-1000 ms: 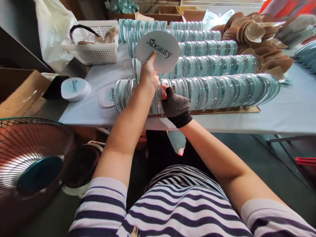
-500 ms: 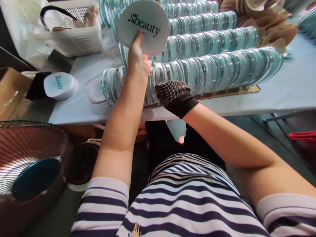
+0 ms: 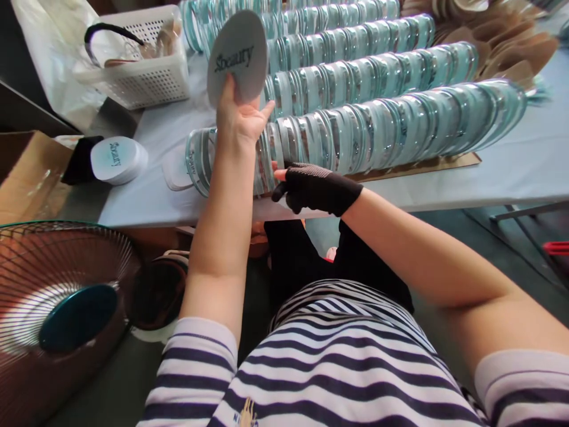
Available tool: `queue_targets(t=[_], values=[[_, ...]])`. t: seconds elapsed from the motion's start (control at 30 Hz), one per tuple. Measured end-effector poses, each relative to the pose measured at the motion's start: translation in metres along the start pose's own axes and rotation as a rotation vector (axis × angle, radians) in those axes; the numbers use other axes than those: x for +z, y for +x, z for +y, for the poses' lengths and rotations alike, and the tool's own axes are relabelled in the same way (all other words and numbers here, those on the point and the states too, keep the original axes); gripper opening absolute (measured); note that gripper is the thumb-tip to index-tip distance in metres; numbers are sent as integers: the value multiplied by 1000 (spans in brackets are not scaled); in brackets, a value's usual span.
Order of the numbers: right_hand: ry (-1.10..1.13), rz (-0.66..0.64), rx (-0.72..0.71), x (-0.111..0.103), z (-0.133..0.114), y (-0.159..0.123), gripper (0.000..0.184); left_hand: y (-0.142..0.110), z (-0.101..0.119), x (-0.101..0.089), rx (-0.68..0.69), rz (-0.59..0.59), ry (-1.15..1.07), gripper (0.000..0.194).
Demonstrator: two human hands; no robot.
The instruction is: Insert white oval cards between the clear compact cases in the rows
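Note:
My left hand [image 3: 242, 121] grips a round white card [image 3: 240, 53] printed with "beauty", its thumb on the printed face and other fingers behind; whether it is one card or several I cannot tell. The card is raised over the rows of discs. My right hand [image 3: 306, 187], in a black dotted glove with bare fingertips, is at the front edge of the nearest row of clear, teal-tinted round discs [image 3: 382, 130]. Its fingers are apart, and I see nothing held in them. The discs stand upright, packed side by side along a brown cardboard strip [image 3: 444, 165].
On the left of the table [image 3: 146, 204] sit a stack of printed white cards [image 3: 118, 159] and a white plastic basket [image 3: 151, 83]. Brown oval pieces [image 3: 511, 56] lie at the back right. A fan [image 3: 75, 314] stands below left, beside a cardboard box [image 3: 26, 169].
The white card has turned and moved slightly left and down with my left hand. My right hand has gone from curled at the discs to fingers apart, slightly lower.

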State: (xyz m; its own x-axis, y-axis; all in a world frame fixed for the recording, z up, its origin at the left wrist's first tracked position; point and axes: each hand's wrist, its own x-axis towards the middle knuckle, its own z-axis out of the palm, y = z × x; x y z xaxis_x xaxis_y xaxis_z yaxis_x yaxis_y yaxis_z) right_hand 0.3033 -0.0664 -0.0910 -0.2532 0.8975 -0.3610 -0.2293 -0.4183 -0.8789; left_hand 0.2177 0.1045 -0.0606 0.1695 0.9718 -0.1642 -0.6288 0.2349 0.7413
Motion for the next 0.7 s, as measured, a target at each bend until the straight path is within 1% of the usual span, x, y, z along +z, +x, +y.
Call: queue_targets(t=[0.07,0.1,0.13,0.17,0.2,0.23,0.3,0.33,0.37,0.4,0.43,0.47,0.5,0.53,0.57,0.6,0.63,0.67,0.7], values=[[123,3,-34,0,-10,-3,15,6,2,-9,32,-23,61,38],[175,11,-70,0,-14,-4,16,7,3,-11,48,-37,82,39],[192,16,-93,1,-18,-5,19,7,2,-13,56,-43,79,38],[140,21,-96,1,-21,-6,21,4,1,-12,58,-39,56,38],[-8,52,-102,1,-22,-7,23,1,-1,-9,56,-28,24,38],[-214,112,-118,0,-23,-9,23,-4,-3,-5,55,-11,-15,40],[-631,290,-211,-3,-24,-15,20,-15,-9,6,71,0,-78,41],[-808,401,-292,-5,-26,-19,16,-20,-10,11,104,-23,-98,41],[-936,506,-390,-7,-29,-22,13,-25,-10,15,153,-58,-105,41],[-1010,584,-493,-9,-33,-25,14,-30,-8,17,216,-97,-102,41],[-1068,625,-596,-12,-39,-28,22,-34,-3,15,289,-126,-90,40],[-1148,651,-702,-17,-45,-30,31,-38,5,8,381,-135,-73,38],[-1236,664,-790,-24,-52,-31,39,-43,15,-4,497,-125,-52,36],[-1321,683,-845,-34,-58,-33,45,-47,27,-21,617,-95,-29,35],[-1409,730,-869,-48,-64,-35,48,-52,40,-42,763,-56,-11,34],[-1485,812,-861,-67,-69,-37,50,-57,52,-65,895,-70,27,40],[-1528,928,-826,-90,-73,-42,50,-62,62,-90,949,-72,70,46],[-1526,1072,-775,-117,-76,-48,51,-67,69,-113,915,-76,150,51],[-1486,1226,-716,-147,-78,-57,51,-72,73,-134,852,-56,215,56]])
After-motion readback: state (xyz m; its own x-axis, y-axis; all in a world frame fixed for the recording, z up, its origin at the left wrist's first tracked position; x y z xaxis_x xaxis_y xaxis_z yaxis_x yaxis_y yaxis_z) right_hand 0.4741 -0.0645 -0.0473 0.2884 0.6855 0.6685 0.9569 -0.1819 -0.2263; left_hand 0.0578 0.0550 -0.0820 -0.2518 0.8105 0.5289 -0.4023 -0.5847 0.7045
